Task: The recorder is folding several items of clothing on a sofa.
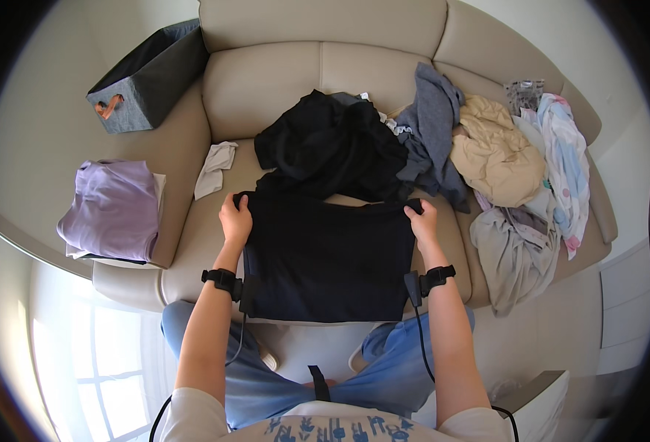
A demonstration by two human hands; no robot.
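Note:
A black cloth garment (330, 259) lies spread out flat at the front of the beige sofa seat, its lower end at the seat's edge. My left hand (236, 221) pinches its upper left corner between thumb and fingers. At the upper right corner, my right hand (423, 221) grips the fabric in the same way. Just beyond it is a crumpled heap of black clothing (330, 143). A white cloth piece (214, 166), perhaps a sock, rests left of that heap. Both wrists wear black straps with cabled devices.
On the left armrest sit folded clothes with a lilac one (112, 210) on top, and a grey fabric bin (148, 83). Along the right lie a blue-grey garment (432, 121), a cream one (496, 149), a light grey one (515, 259) and a patterned cloth (565, 160).

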